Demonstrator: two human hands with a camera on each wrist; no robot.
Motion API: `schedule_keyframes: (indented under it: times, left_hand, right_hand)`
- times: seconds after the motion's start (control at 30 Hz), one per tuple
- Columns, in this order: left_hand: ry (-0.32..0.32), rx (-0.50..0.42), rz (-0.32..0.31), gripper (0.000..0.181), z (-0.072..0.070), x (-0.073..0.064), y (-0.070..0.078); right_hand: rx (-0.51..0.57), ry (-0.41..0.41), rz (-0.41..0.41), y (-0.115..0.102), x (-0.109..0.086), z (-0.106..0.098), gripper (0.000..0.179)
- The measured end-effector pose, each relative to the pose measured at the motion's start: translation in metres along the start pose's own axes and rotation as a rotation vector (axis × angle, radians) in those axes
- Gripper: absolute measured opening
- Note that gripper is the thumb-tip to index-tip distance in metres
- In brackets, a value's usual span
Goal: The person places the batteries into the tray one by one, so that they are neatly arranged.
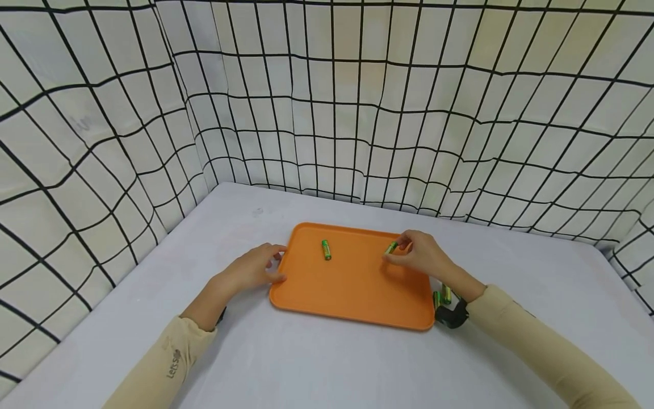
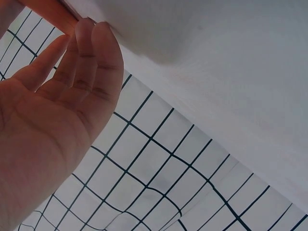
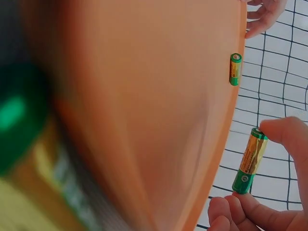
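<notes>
Loose batteries (image 1: 447, 293) by the right wrist are partly hidden behind a black unit (image 1: 452, 316); we can't confirm the count. Left hand (image 1: 250, 268): fingers relaxed, at the rim of the orange tray (image 1: 352, 289). Right hand (image 1: 421, 254) pinches a battery (image 3: 250, 161) by its ends over the tray; we can't judge clearance. Second battery (image 1: 326, 250) lies in the tray between the hands. Black mesh (image 1: 334, 119) beyond both, cut off.

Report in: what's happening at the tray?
Right hand pinches one battery above the tray. Left hand at tray's left edge. Second battery lies on tray. Nothing visibly in the way.
</notes>
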State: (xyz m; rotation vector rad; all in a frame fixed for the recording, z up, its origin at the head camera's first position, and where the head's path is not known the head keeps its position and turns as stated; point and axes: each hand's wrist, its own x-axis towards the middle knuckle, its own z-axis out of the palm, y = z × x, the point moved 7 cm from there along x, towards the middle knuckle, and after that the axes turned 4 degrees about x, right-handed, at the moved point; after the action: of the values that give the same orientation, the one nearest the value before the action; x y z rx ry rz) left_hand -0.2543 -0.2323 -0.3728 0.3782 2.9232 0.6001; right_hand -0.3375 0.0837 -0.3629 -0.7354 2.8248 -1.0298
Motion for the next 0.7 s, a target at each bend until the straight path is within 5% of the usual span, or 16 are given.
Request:
schedule_keyframes:
  times: [0.7]
  left_hand:
    - [0.009,0.008,0.012,0.062,-0.001,0.0,0.001]
  right_hand:
    - [-0.017,-0.035,-0.02,-0.004,0.027,0.005,0.046]
